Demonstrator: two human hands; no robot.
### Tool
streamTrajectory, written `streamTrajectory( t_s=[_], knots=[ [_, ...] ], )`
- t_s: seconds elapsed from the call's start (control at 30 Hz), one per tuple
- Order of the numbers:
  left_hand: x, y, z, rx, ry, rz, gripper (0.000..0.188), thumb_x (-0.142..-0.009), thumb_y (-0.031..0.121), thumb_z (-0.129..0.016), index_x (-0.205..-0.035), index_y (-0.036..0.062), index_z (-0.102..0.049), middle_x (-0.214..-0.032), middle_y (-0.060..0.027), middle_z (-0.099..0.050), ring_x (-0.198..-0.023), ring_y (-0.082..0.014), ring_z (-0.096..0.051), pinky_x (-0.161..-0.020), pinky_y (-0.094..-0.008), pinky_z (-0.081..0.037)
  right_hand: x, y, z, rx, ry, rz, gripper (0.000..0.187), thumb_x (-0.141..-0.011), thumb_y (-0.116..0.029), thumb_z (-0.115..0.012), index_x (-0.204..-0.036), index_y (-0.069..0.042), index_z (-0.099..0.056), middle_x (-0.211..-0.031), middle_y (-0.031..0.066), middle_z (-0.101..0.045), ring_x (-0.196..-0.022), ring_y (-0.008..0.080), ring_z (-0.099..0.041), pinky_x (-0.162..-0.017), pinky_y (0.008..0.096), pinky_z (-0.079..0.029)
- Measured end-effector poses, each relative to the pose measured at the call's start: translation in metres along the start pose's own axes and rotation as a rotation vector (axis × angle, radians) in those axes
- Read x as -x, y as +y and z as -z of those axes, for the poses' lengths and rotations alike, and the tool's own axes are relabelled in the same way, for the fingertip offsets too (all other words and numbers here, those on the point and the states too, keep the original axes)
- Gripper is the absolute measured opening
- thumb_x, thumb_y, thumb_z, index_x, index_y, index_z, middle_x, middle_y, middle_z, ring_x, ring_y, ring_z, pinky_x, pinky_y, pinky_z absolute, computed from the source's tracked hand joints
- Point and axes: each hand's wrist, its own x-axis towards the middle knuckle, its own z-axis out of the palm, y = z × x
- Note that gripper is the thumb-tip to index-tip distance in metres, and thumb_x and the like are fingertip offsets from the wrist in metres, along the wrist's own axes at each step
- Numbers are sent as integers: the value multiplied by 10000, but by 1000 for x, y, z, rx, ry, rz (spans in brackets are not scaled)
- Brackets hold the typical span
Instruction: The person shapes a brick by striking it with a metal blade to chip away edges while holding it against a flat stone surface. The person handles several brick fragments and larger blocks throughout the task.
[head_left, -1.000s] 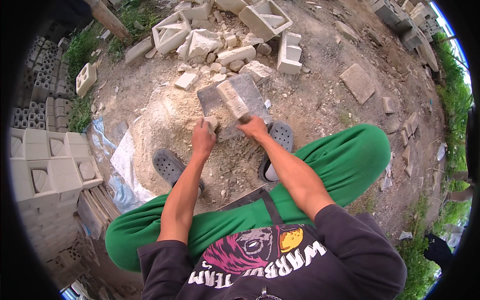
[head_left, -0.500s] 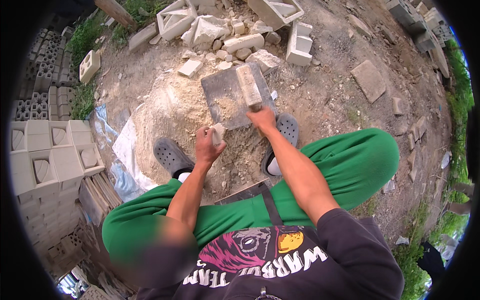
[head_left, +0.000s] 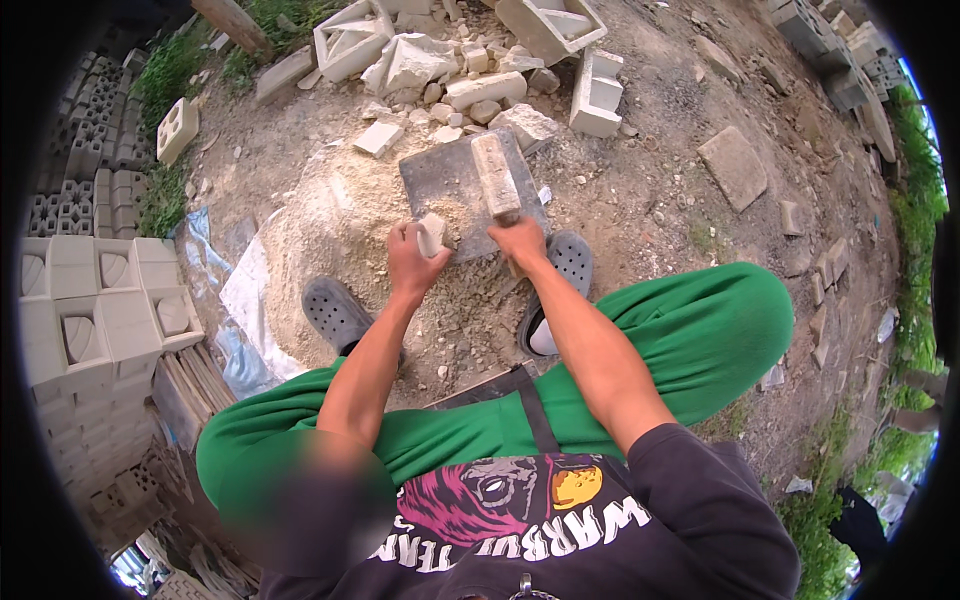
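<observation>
Chunk partly behind left hand

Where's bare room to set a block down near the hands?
Mostly bare dirt lies between the dark plate, right shoe and flat slab. Crowded: rubble beyond the plate, powder heap left of it, mallet over or on it.

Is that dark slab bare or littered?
Partly littered: pale crumbs lie on the dark slab near the left hand; grey surface shows around them.
</observation>
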Motion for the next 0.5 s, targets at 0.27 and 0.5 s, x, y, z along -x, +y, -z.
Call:
streamTrajectory(
  t_s=[0.27, 0.5],
  knots=[
    [62, 12, -12, -31, -72, -112, 605, -615, 281, -830, -1091, 28, -555, -1072, -190, -500, -1015, -377, -517, -865, -468, -467, 17, -17, 13, -94, -166, -91, 476, -666, -412, -773, -911, -4, -752, -818, 189, -741, -821, 330, -743, -773, 415, -572],
    [32, 15, -27, 31, 37, 131, 573, -635, 251, -854, -1076, 33, -560, -1105, -178, -490, -1062, -370, -501, -924, -462, -446, 21, -22, 18, -120, -135, -2, 463, -683, -379, -776, -890, 34, -732, -755, 179, -725, -677, 286, -721, -667, 396, -567]
  ],
)
